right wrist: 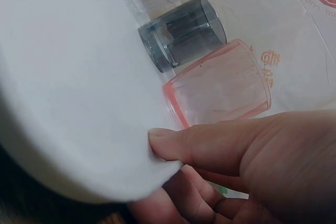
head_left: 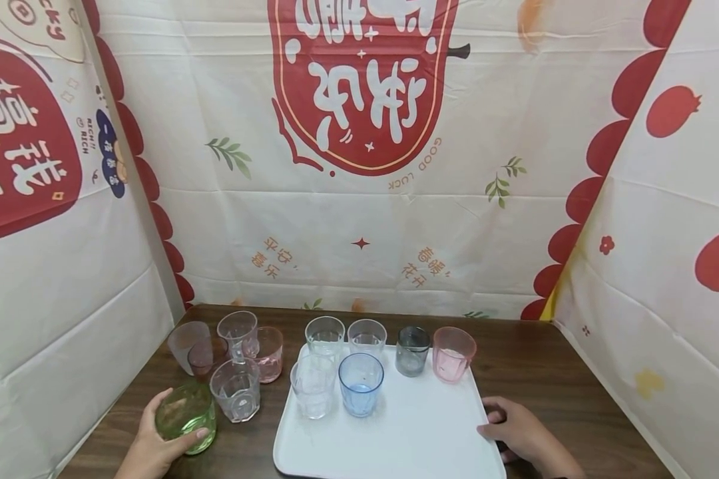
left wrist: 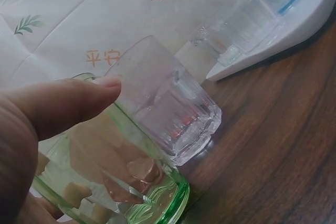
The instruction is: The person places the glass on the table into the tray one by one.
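Observation:
My left hand (head_left: 158, 436) holds a green glass (head_left: 187, 418) at the left of the table, thumb on its near side and fingers behind. A clear faceted glass (left wrist: 176, 108) stands just beyond it in the left wrist view. My right hand (head_left: 518, 429) grips the right edge of the white tray (head_left: 425, 426), with the thumb (right wrist: 173, 142) on top of the rim and fingers curled beneath. On the tray stand a blue glass (head_left: 361, 389), a grey glass (head_left: 412, 352), a pink glass (head_left: 453, 356) and several clear glasses (head_left: 313, 392).
Left of the tray, a clear faceted glass (head_left: 236, 396), a pink glass (head_left: 269, 359) and several others crowd together on the dark wooden table (head_left: 563, 379). Printed cloth walls (head_left: 359, 213) close off the back and both sides.

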